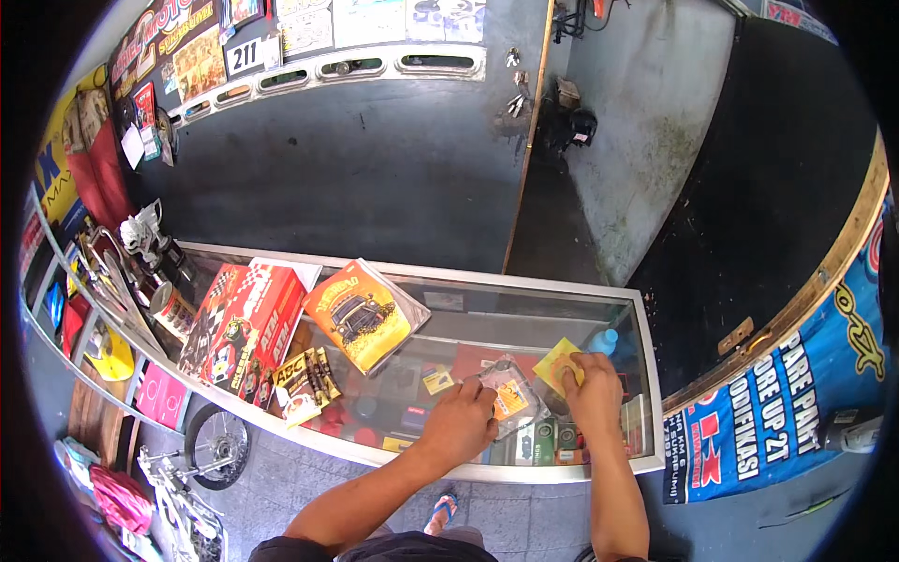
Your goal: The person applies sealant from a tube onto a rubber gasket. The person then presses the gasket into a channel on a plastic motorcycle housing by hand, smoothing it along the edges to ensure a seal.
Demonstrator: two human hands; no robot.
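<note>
My left hand [459, 420] is closed, its fingers curled at the left edge of a clear plastic packet [517, 401] with an orange label, which lies on the glass counter top. Beyond it, my right hand [594, 382] presses its fingers together on a flat yellow square [556, 365], cloth-like, though its material is hard to make out. The fingers cover the square's right part. Right behind that hand stands a small bottle with a light blue cap [604, 341]. A small yellow card [437, 379] shows just left of the packet.
The glass display counter [487, 330] has a metal frame. On its left lie an orange book [361, 314], a red box [251, 323] and several coffee sachets [304, 386]. A trophy [145, 232] and a can [171, 307] stand at the far left. A blue banner [796, 403] hangs at right.
</note>
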